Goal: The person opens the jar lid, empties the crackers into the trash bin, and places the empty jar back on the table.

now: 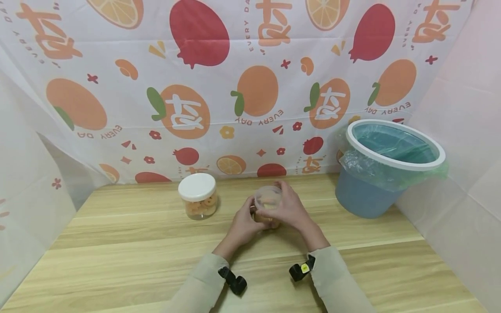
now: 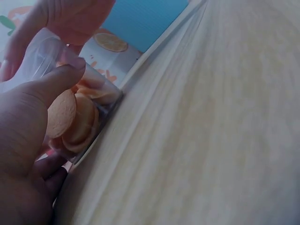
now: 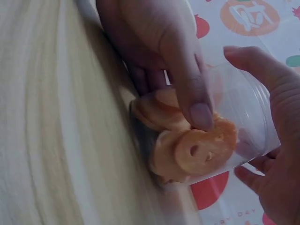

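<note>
A clear plastic jar (image 1: 268, 198) of round, golden cookies (image 3: 201, 150) stands on the table between both hands. My left hand (image 1: 245, 224) grips its lower body, the thumb lying across the front wall in the right wrist view. My right hand (image 1: 290, 208) curls round the see-through upper rim, thumb on one side and fingers on the other. Through the wall in the left wrist view, the cookies (image 2: 77, 117) lie stacked near the bottom.
Left of the hands stands a second jar (image 1: 198, 195) with a white lid, holding ring-shaped cookies. A blue bin (image 1: 362, 191) with a white rim and a plastic liner is at the back right. Printed cloth (image 1: 219, 100) hangs behind the wooden table (image 1: 129, 256).
</note>
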Tool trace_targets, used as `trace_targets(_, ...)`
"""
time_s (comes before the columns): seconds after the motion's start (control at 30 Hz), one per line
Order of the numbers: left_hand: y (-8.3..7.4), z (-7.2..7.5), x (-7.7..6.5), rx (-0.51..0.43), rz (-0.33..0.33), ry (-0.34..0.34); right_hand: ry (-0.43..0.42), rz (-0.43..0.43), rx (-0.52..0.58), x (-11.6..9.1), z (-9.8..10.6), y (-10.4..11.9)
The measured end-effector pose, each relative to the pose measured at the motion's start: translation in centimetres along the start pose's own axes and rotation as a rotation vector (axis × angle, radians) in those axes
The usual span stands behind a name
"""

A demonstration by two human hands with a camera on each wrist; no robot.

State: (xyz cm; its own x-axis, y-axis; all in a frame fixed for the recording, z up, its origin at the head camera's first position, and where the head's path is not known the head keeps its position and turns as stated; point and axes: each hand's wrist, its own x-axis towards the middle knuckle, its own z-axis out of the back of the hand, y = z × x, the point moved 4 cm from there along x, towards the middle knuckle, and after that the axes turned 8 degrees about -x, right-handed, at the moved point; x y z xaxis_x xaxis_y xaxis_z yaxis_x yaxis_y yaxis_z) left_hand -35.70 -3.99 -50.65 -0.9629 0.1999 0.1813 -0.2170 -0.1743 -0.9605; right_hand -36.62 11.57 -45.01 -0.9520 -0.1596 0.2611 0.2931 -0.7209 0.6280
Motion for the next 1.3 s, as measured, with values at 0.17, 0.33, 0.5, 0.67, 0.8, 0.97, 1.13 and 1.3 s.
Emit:
trace_targets(0.17,0.2,0.0,0.0,0.02,-0.012,0.021,0.106,0.082,-0.079,0.1,0.3,-0.2)
trace_targets(0.33,0.0,0.0,-0.1,0.037,-0.017,0.03,0.186,0.12,0.0,0.1,0.8,-0.9)
trace_targets(0.5,-0.2,-0.2,-0.2,0.01,-0.012,0.039,0.199,0.089,0.062,0.1,1.1,-1.5)
trace_targets(0.67,-0.2,-0.2,-0.3,0.0,0.0,0.03,0.14,0.062,0.04,0.2,1.2,-1.3)
trace_targets(0.8,-0.2,-0.1,-0.3,0.006,0.004,0.025,0.124,0.039,0.004,0.1,1.4,-0.8)
trace_targets(0.97,-0.1,-0.1,-0.2,0.011,0.011,0.023,0.111,-0.008,-0.06,-0.2,1.9,0.2)
trace_targets(1.13,-0.1,-0.1,-0.2,-0.001,0.027,0.034,0.099,-0.063,-0.119,-0.4,2.1,1.0)
trace_targets(1.3,-0.2,-0.1,-0.3,0.002,0.024,0.038,0.146,-0.049,-0.122,-0.4,2.1,1.1)
